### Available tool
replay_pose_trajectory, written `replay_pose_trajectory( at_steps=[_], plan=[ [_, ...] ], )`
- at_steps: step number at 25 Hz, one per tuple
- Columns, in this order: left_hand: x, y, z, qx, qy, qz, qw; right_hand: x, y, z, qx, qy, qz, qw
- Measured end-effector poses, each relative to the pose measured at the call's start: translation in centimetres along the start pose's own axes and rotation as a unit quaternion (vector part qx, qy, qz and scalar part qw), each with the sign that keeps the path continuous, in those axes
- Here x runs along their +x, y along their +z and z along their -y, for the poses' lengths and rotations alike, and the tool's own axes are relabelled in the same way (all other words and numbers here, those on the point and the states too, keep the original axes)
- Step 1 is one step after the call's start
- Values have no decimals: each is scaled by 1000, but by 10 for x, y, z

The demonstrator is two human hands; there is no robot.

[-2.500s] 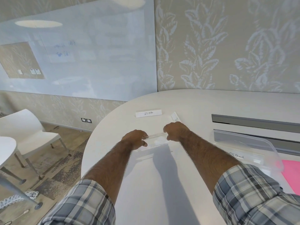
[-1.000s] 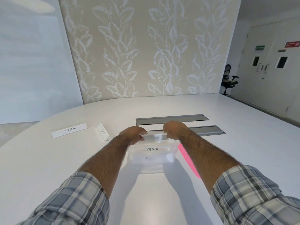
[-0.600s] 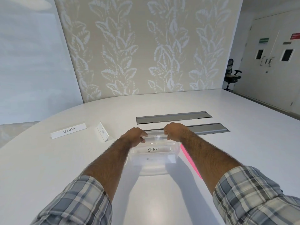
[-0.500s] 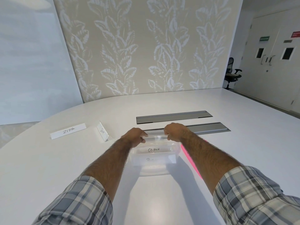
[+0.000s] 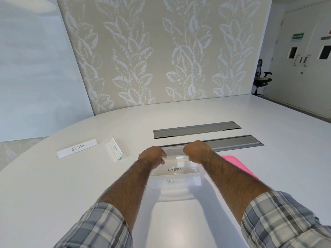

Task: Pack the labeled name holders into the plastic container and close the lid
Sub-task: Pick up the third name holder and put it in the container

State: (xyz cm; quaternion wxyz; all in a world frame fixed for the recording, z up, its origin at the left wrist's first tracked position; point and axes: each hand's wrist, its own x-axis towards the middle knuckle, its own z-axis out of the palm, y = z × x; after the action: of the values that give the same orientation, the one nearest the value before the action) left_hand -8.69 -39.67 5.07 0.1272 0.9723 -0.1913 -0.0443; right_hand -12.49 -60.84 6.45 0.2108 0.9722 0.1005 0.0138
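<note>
Left hand (image 5: 151, 156): fingers curled round left end of clear name holder (image 5: 174, 155).
Right hand (image 5: 196, 151): fingers curled round right end of same holder.
Clear name holder: level, at far rim of plastic container (image 5: 176, 192); touching rim or just above, hard to tell.
Plastic container: on white table (image 5: 53, 185), between forearms, lid off.
Inside: OSTRICH holder (image 5: 174, 170); second label nearer, only partly legible.
ZEBRA holder (image 5: 77, 148): on table, well left of container.
BEAR holder (image 5: 115, 149): just right of ZEBRA holder, angled.
Pink lid (image 5: 236, 163): flat on table, just right of container.
</note>
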Motion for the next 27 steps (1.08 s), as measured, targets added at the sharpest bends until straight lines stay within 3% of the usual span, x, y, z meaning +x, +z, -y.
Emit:
replay_pose_trajectory(
  at_steps=[8,27],
  plan=[
    [6,7,4,44,17,43,998,9,5,11,-63,-34,16,997],
    [-8,17,-2,116,13,49,992,-7,-4,22,-1,-20,12,1000]
  ],
)
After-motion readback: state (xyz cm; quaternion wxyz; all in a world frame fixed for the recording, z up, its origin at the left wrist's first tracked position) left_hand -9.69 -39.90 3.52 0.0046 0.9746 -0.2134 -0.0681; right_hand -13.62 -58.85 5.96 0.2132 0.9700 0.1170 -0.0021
